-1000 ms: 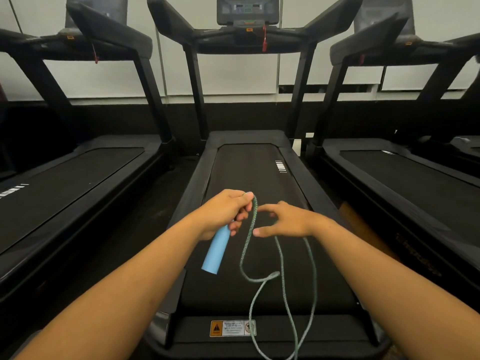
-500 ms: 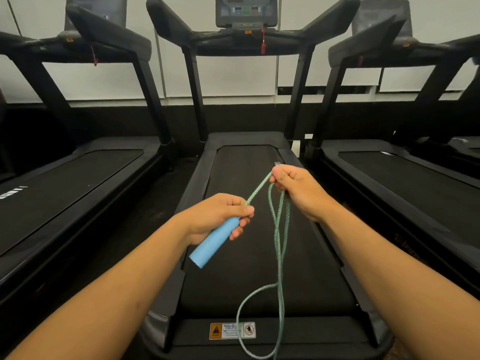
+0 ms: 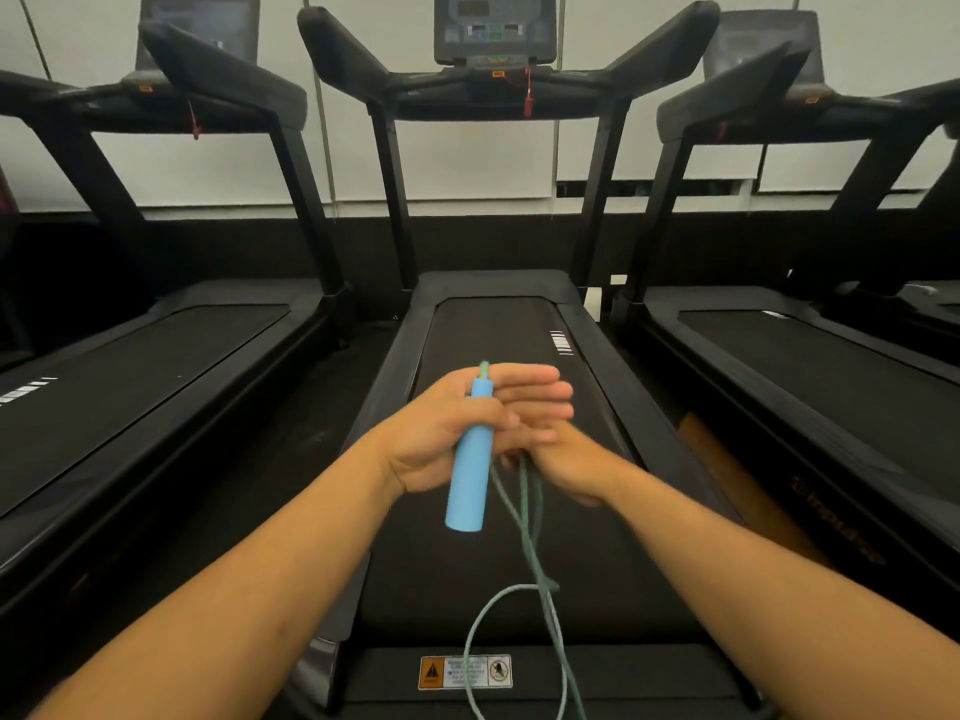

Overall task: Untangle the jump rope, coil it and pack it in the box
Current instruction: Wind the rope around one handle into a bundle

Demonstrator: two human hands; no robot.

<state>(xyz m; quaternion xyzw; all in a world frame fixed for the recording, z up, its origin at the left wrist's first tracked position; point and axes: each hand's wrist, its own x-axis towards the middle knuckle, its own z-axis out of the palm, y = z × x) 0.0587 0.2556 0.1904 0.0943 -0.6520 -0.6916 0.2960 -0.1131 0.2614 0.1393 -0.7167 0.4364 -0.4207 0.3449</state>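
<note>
Rope of a green braid hangs down from between the two hands, its strands running close together, then opening into a loop low over the middle treadmill and passing out of the bottom of the view. The left hand lies palm up with its fingers stretched out almost straight toward the right, and its thumb presses the blue handle across the palm; the handle stands nearly upright, its lower end free below the hand, and a short bit of rope shows at its top end. The right hand sits just beside and partly under the left fingers, touching them, with the strands coming out at its knuckles; whether its fingers pinch the rope I cannot tell, as they are hidden. A warning sticker sits on the treadmill's near edge.
</note>
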